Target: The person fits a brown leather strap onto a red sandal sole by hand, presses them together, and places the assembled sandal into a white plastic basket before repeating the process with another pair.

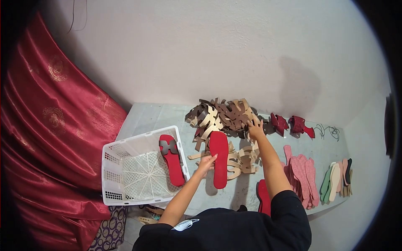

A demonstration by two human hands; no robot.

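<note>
Left hand [205, 162] gripped the red sole [219, 157], its long axis pointing toward the strap pile [217, 115]; right hand [255, 129], fingers spread, rested there.

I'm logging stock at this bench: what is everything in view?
table: one, grey, against the wall
basket: one, white, table's left end
sandal: one, red with dark strap, in basket
strap pile: many, brown and beige, table's back
loose straps: several, beige, centre
dark red pieces: two, back right
pink insoles: stack, right
mixed insoles: several, green, cream, pink, far right
cloth: one, red, far left
red sole: one, centre
left hand: grips red sole
right hand: fingers spread on strap pile
</note>
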